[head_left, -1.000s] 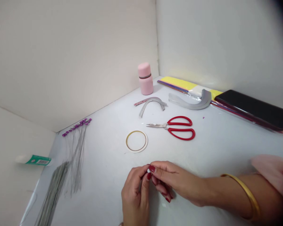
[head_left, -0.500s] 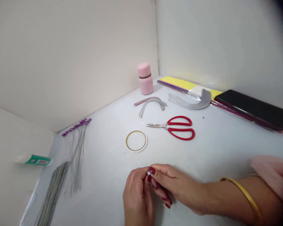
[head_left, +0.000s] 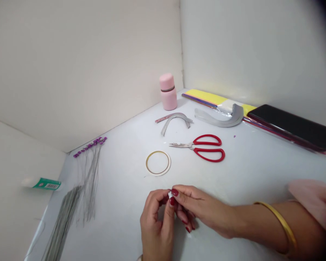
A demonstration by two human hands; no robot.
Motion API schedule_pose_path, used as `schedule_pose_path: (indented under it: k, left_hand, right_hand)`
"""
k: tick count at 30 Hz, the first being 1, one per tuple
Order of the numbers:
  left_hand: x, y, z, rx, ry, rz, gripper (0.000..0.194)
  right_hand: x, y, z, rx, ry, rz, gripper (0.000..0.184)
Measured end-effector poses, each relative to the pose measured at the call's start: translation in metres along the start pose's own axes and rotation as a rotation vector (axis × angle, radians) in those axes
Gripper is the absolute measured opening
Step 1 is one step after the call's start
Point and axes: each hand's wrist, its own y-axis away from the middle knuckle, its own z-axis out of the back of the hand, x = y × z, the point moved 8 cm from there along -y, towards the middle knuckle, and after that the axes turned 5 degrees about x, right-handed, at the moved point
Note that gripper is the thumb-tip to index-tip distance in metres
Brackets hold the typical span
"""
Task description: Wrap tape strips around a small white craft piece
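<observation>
Near the front of the white table, my left hand [head_left: 158,219] and my right hand [head_left: 201,206] meet at their fingertips. Between the thumbs and forefingers they pinch a small whitish piece [head_left: 170,195], mostly covered by the fingers, so its kind does not show. The other fingers of my right hand curl underneath. Just beyond the hands lies a thin roll of white tape [head_left: 167,169]. Red-handled scissors [head_left: 197,146] rest behind it, blades pointing left.
Purple-tipped wires [head_left: 91,174] and a bundle of bare wires [head_left: 63,221] lie left, near a green-and-white tube [head_left: 46,183]. Toward the back are curved grey strips [head_left: 176,116], a pink bottle [head_left: 168,96], a yellow pack [head_left: 206,95] and a black phone [head_left: 293,125].
Both hands have risen slightly, and more of the whitish piece shows between the fingertips. My left thumb has shifted up. The view has moved a little; the table items stay put.
</observation>
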Motion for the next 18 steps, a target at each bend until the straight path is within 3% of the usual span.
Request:
schedule_pose_path:
  k: [6,11,15,18]
  left_hand:
    - [-0.013,0.005,-0.003,0.011,-0.253,-0.198,0.017]
    - [-0.011,0.004,0.004,-0.047,-0.228,-0.195,0.02]
    - [-0.014,0.005,0.006,-0.019,-0.243,-0.268,0.025]
    - [-0.011,0.006,0.009,-0.07,-0.201,-0.242,0.024]
  right_hand:
    - [0.008,0.001,0.008,-0.037,0.089,0.026,0.032]
    - [0.009,0.002,0.006,0.016,-0.026,0.003,0.031]
    - [0.007,0.0,0.007,0.034,-0.013,0.012,0.031]
    - [0.007,-0.001,0.01,0.025,0.003,0.034,0.03]
